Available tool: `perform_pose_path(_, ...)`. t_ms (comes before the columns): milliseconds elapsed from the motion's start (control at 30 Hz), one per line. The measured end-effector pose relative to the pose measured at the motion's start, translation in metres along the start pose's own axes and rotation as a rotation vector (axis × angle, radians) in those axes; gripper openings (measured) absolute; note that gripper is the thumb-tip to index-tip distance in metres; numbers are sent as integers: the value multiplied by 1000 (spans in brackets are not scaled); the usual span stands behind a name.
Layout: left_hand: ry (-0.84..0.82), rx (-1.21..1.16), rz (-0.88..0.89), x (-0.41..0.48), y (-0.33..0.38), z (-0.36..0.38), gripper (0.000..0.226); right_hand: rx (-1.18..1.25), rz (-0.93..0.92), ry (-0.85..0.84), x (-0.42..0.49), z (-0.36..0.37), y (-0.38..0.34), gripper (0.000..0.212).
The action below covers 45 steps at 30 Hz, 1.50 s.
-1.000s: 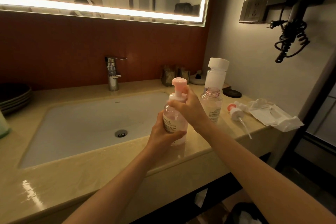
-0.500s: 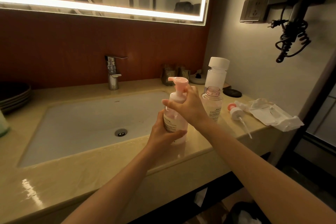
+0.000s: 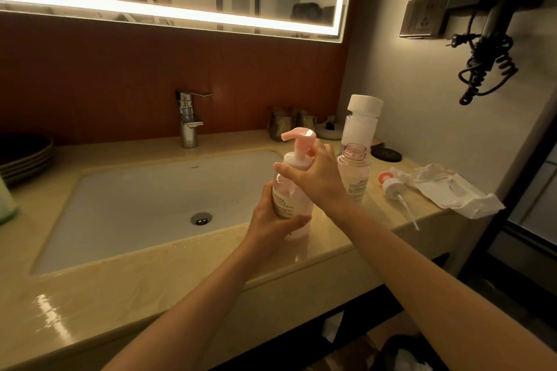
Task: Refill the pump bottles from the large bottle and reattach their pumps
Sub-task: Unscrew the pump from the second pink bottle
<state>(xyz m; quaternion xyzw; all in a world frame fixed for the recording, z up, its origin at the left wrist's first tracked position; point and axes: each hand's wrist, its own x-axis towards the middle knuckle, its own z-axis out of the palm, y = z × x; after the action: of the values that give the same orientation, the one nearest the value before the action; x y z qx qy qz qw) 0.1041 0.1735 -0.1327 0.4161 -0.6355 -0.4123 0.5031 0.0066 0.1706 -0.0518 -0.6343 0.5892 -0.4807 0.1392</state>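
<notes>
Head view. The left hand [image 3: 269, 221] wraps curled fingers round the body of the pink bottle [image 3: 284, 200], which stands upright on the worktop [image 3: 150, 280] at the front right corner of the sink [image 3: 135, 205]. The right hand [image 3: 316, 179] grips the collar under the pump [image 3: 298, 140]. To seat it well, hold the body fixed, keep the stem vertical and turn only the collar until snug. Just behind stand the open bottle [image 3: 355, 173] and the capped large bottle [image 3: 360, 120], with a loose pump [image 3: 391, 187] lying near. The collar threads and right fingertips are hidden, and fill levels are unclear
</notes>
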Motion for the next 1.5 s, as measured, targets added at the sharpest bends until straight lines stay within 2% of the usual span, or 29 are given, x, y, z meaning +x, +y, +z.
perform_pose_path(133,3,-5,3,-1,1,0,64,25,-10,24,-4,-2,3,62)
perform_pose_path(333,5,-7,19,-2,2,-1,66,178,-10,-108,-6,-3,-2,54)
perform_pose_path(500,0,2,15,0,0,-1,66,38,-37,27,-5,0,3,61)
perform_pose_path(567,1,-3,13,0,0,-1,68,69,-39,37,-6,-2,4,58)
perform_pose_path(767,3,-27,21,-1,0,-1,68,208,-15,-149,-8,-4,0,64)
perform_pose_path(900,-2,-14,20,-1,1,-1,64,93,-26,-20,-5,-1,4,74)
perform_pose_path(1000,0,-15,12,-1,2,0,67,69,-39,23,-6,-3,5,70)
perform_pose_path(1133,0,-29,11,-2,1,0,68,118,-50,-46,-9,-7,-1,56)
perform_pose_path(1267,-2,-33,10,-3,2,-1,64,149,-17,-170,-6,-8,-3,58)
perform_pose_path(1400,-4,-29,15,-2,1,-1,63,8,-22,-29,-5,-6,2,67)
perform_pose_path(1500,-2,-32,10,-1,0,-1,66,33,-36,-15,-6,-6,3,62)
